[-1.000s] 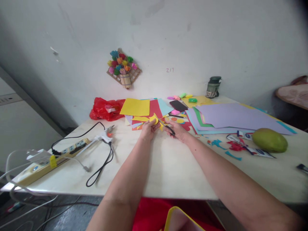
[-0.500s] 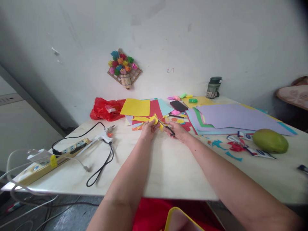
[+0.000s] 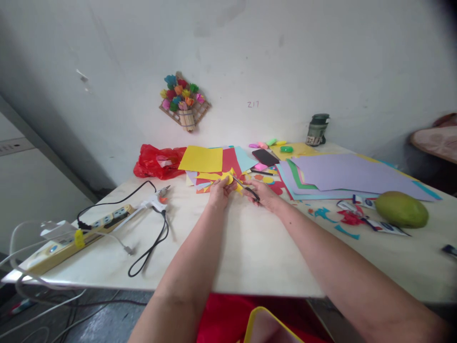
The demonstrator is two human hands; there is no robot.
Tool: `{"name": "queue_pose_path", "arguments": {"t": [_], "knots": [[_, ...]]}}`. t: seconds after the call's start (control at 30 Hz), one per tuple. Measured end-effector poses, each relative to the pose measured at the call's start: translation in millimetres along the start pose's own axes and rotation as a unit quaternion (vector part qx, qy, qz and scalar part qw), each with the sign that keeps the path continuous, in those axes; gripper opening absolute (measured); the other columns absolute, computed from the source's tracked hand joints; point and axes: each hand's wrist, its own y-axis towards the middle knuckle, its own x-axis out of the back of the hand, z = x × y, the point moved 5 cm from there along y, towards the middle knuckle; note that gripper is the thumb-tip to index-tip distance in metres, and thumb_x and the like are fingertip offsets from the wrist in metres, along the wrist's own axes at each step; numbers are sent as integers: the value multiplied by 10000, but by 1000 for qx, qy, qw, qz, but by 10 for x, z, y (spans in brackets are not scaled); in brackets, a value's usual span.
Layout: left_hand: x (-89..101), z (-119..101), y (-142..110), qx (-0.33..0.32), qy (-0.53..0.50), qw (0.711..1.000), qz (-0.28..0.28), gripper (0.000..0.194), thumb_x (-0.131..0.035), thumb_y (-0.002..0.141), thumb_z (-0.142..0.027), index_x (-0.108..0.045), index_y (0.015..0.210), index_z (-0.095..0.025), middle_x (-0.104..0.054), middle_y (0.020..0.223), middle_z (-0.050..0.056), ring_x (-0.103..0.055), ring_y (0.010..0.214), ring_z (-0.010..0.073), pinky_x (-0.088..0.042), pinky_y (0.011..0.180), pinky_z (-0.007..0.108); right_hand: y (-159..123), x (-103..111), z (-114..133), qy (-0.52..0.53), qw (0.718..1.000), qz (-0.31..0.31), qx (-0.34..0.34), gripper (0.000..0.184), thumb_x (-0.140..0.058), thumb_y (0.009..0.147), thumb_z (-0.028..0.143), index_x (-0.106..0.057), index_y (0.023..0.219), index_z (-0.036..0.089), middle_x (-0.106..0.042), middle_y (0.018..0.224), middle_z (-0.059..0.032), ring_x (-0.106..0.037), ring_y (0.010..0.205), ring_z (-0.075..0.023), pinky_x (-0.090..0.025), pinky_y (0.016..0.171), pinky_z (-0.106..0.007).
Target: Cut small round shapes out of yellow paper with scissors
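Between the fingers of my left hand (image 3: 220, 191) is a small piece of yellow paper (image 3: 228, 178), pinched at its near edge. My right hand (image 3: 262, 194) is closed around the dark handles of a pair of scissors (image 3: 253, 193). The blades point away to the left and meet the yellow paper, though whether they are apart is too small to tell. Yellow and red paper scraps lie just beneath and behind both hands. A square yellow sheet (image 3: 202, 159) rests on red and other coloured sheets beyond my left hand.
At left are a glue gun (image 3: 160, 202), its looped cord and a power strip (image 3: 82, 238). A red plastic bag (image 3: 157, 162) sits at the back. Coloured sheets (image 3: 339, 174), a green mango (image 3: 401, 209) and a bottle (image 3: 317, 130) stand to the right. A dark phone (image 3: 265, 157) lies behind my hands.
The yellow paper has shifted very slightly at the scissor blades. Both hands keep nearly the same place and hold.
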Motion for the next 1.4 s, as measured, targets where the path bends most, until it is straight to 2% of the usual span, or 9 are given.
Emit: {"name": "queue_pose_path", "arguments": {"t": [0.3, 0.57, 0.77, 1.4], "knots": [[-5, -15, -9, 0, 2, 1000, -2, 204, -765, 702, -127, -564, 702, -155, -686, 677, 37, -699, 609, 165, -565, 665, 267, 27, 16, -41, -10, 1000, 4, 1, 434, -688, 781, 188, -570, 1196, 141, -487, 439, 103, -398, 336, -75, -300, 308, -156], [-53, -27, -59, 13, 17, 1000, 12, 199, -769, 702, -115, -574, 716, -150, -692, 688, 32, -693, 612, 148, -559, 672, 251, 95, 52, -134, 7, 999, 27, 25, 497, -704, 763, 257, -556, 1227, 159, -512, 473, 99, -430, 365, -76, -326, 325, -155], [-68, -28, -78, 15, 26, 999, 20, 173, -752, 723, -111, -583, 722, -144, -693, 701, 37, -694, 634, 149, -561, 714, 274, 60, 45, -97, 9, 1000, 18, 20, 493, -698, 768, 265, -556, 1227, 156, -510, 466, 100, -439, 367, -82, -324, 326, -156], [-29, -18, -38, 7, 13, 1000, 9, 221, -766, 707, -124, -549, 681, -160, -687, 692, 24, -690, 625, 144, -559, 686, 255, 33, 22, -27, -5, 1000, 4, 14, 422, -685, 789, 213, -569, 1187, 134, -479, 436, 105, -385, 332, -73, -284, 300, -158]]}}
